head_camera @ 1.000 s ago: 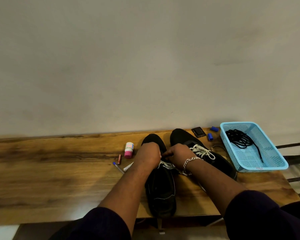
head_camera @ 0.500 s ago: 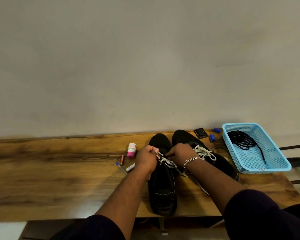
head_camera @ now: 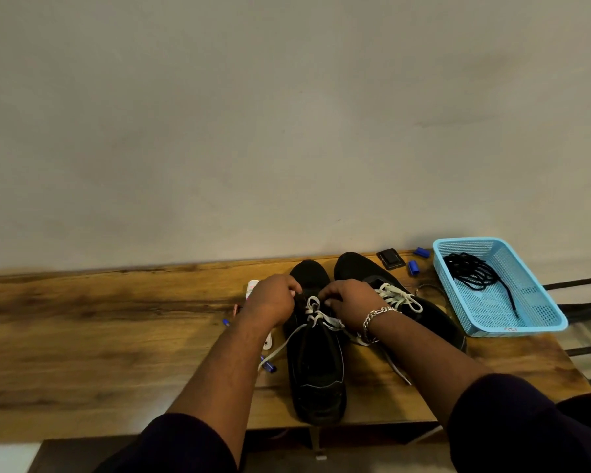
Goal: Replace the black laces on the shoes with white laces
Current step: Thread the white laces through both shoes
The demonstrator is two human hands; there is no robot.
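Two black shoes stand side by side on the wooden table (head_camera: 99, 343). The left shoe (head_camera: 316, 373) is partly laced with a white lace (head_camera: 316, 314); one loose end trails left over the table, another runs off to the right. My left hand (head_camera: 273, 300) and my right hand (head_camera: 350, 303) both pinch this lace over the shoe's upper eyelets. A silver bracelet is on my right wrist. The right shoe (head_camera: 434, 317) carries a tied white lace (head_camera: 398, 297). Black laces (head_camera: 475, 273) lie bundled in a blue basket (head_camera: 539, 320) at the right.
A small pink-and-white bottle (head_camera: 252, 286), pens (head_camera: 268, 365) and a small white item lie left of the shoes. A black square object (head_camera: 390, 259) and two blue caps (head_camera: 413, 268) sit behind them near the wall. The basket stands close to the table's right edge.
Both hands have shifted slightly toward the toe of the left shoe, still working the white lace. A loose lace end now trails out to the left across the table.
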